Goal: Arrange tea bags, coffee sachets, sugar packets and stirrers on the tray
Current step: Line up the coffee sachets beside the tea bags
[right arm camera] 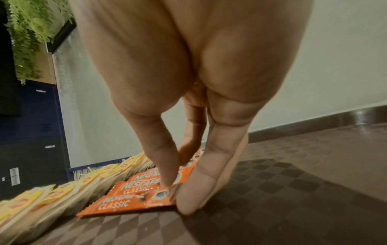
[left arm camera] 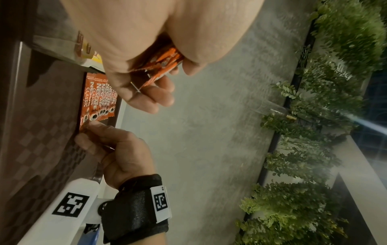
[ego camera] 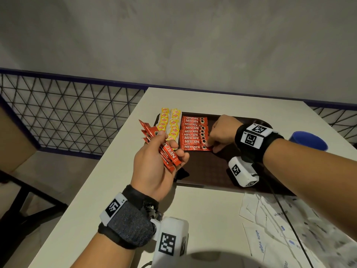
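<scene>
Nearest coffee sachet [ego camera: 196, 147] in the tray [ego camera: 208, 167] row is pinched at its right end by right hand [ego camera: 222, 133]; spare sachets [ego camera: 164, 149] are gripped by left hand [ego camera: 154, 167]; bare tray floor is seen nearer.

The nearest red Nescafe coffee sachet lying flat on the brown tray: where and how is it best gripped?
Judging by its flat pose, pinch the nearest red Nescafe coffee sachet at its free right end, from the right. The right hand pinches there; yellow tea bags crowd the left, other sachets overlap its far edge.
</scene>
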`<state>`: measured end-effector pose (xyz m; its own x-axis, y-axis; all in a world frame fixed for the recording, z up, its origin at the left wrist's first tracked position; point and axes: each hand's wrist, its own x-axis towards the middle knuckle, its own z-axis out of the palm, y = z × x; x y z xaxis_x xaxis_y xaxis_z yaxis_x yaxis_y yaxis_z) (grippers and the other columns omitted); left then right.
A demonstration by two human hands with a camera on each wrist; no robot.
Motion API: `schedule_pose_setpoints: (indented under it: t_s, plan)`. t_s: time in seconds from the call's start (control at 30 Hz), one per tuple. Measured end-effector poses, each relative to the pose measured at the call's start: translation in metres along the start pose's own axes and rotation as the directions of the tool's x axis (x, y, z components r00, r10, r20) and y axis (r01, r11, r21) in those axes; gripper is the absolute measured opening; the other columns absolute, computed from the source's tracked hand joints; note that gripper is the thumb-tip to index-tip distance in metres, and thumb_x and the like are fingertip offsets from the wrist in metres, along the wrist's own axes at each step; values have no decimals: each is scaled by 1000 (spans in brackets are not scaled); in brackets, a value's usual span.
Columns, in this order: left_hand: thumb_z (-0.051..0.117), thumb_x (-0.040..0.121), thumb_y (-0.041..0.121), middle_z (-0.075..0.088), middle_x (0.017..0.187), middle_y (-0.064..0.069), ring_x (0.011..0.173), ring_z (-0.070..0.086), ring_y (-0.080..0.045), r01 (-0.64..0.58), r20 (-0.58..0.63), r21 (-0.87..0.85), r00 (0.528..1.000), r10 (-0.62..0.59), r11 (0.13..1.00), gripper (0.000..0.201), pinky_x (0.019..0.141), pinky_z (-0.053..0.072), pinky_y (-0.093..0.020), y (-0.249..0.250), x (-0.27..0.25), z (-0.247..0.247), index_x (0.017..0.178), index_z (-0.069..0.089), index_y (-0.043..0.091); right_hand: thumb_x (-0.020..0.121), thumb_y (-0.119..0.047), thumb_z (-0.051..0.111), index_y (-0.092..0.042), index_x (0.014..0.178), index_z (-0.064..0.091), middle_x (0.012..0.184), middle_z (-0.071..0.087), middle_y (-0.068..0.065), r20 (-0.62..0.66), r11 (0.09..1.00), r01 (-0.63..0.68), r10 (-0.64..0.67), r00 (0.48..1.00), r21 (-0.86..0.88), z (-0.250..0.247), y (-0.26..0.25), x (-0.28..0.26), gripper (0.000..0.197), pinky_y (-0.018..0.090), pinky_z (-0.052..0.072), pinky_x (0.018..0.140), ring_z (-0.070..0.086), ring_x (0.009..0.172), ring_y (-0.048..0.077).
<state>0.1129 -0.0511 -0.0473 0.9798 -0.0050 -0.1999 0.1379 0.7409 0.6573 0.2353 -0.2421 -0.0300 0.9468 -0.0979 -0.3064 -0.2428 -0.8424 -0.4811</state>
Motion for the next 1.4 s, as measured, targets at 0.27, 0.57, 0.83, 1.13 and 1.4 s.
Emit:
schedule_pose_setpoints:
  t_s: [0.27,0.57,0.83,1.13,1.4]
  plan:
    - [51,107,26,56,73,-8,60,53,-21,-6,1,12,1000,6,1000,21,65,56,-37,-1,0,1,98,62,11,94,-29,76,-9,129,69,108,75,5,127,992,119,-122,984,37,1,6,1,41,28,55,82,72,97,22]
    - [51,107,26,56,74,-8,61,53,-21,3,6,2,1000,-3,1000,20,65,57,-36,1,-1,2,101,63,11,78,-10,88,-3,90,78,86,79,13,-5,994,105,-105,994,41,-6,5,-2,17,33,65,64,76,70,23]
    - [51,108,26,56,74,-8,62,53,-21,0,6,-4,1000,0,1000,19,67,56,-36,1,-1,2,106,62,11,75,-27,91,-20,80,82,83,78,-6,70,876,365,-363,929,-315,11,-9,-7,12,27,58,73,70,82,8]
    - [51,107,26,57,74,-9,61,54,-20,-8,11,-3,1000,8,1000,19,65,56,-36,1,0,1,105,63,10,80,-29,87,-24,78,82,81,76,-9,118,852,401,-384,916,-337,15,-17,-10,7,26,52,72,66,78,3]
    - [51,107,24,56,73,-9,60,52,-22,-10,14,-6,1000,10,1000,19,65,55,-36,1,1,1,102,63,11,74,-32,89,-18,84,80,83,75,-3,82,849,380,-377,922,-367,14,-21,-11,20,31,58,75,68,80,13]
